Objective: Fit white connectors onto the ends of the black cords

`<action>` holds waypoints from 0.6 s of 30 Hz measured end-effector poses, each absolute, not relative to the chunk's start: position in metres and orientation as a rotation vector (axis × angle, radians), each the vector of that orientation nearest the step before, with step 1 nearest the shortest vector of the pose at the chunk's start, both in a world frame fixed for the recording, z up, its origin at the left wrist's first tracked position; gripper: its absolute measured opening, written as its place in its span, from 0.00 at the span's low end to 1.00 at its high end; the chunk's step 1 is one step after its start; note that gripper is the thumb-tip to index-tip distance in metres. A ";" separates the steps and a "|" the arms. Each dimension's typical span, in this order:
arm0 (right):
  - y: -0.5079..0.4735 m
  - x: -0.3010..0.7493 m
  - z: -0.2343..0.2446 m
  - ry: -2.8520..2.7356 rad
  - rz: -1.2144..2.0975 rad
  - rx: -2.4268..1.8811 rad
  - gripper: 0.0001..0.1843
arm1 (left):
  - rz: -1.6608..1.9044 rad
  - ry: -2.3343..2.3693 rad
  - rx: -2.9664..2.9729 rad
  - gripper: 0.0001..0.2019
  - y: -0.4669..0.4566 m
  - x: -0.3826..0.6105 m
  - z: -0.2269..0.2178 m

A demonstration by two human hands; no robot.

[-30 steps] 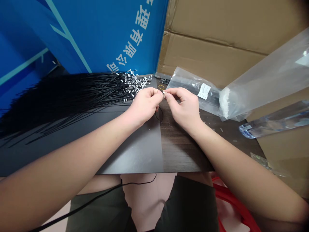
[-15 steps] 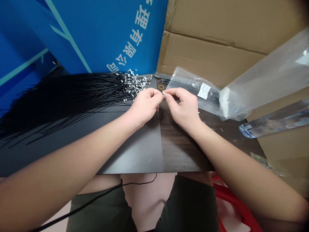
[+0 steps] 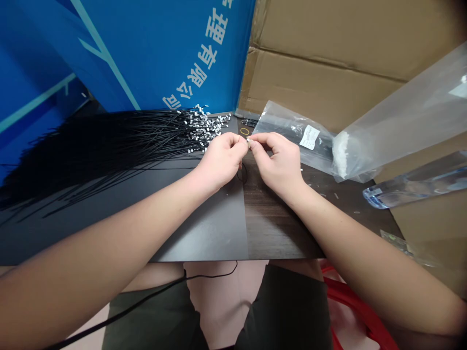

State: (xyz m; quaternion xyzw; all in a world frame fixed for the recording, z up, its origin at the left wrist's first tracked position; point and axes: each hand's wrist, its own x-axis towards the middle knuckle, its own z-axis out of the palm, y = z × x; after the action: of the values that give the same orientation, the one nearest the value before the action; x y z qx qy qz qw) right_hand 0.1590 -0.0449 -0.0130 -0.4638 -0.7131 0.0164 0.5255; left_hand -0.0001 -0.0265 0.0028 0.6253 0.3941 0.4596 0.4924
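Black wires lie fanned across the left of the table in a dense sheaf, their small white-and-silver end tips heaped toward the far edge, just beside the left hand. From the head camera, that hand and the right hand meet at the middle of the table, both in a narrow pinch: thumb and fingers of each close on a small silvery piece, held between the two hands. It is too small to tell what it is. A thin black loop hangs below the pinch, partly hidden by the hands. A small gold-coloured ring lies just beyond them on the dark wood-grain table. To the right sit a clear plastic bag with a white label and a larger clear bag. A clear acrylic bar leans beyond, against cardboard, while a blue printed banner stands behind the wires. A red plastic rim shows below the table.
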 end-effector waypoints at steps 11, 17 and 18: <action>-0.043 0.160 -0.012 -1.648 -0.012 -1.106 0.06 | 1.085 0.901 1.486 0.10 -0.027 0.000 0.006; -0.043 0.160 -0.010 -1.652 0.018 -1.067 0.05 | 1.104 0.873 1.437 0.09 -0.027 0.001 0.005; -0.043 0.160 -0.010 -1.654 0.018 -1.069 0.05 | 1.105 0.871 1.437 0.09 -0.027 0.001 0.004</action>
State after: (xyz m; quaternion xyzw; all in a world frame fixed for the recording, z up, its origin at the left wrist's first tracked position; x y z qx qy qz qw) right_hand 0.1596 -0.0435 -0.0102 -0.4522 -0.6996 0.0078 0.5533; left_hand 0.0007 -0.0265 0.0041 0.6033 0.3659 0.4640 0.5356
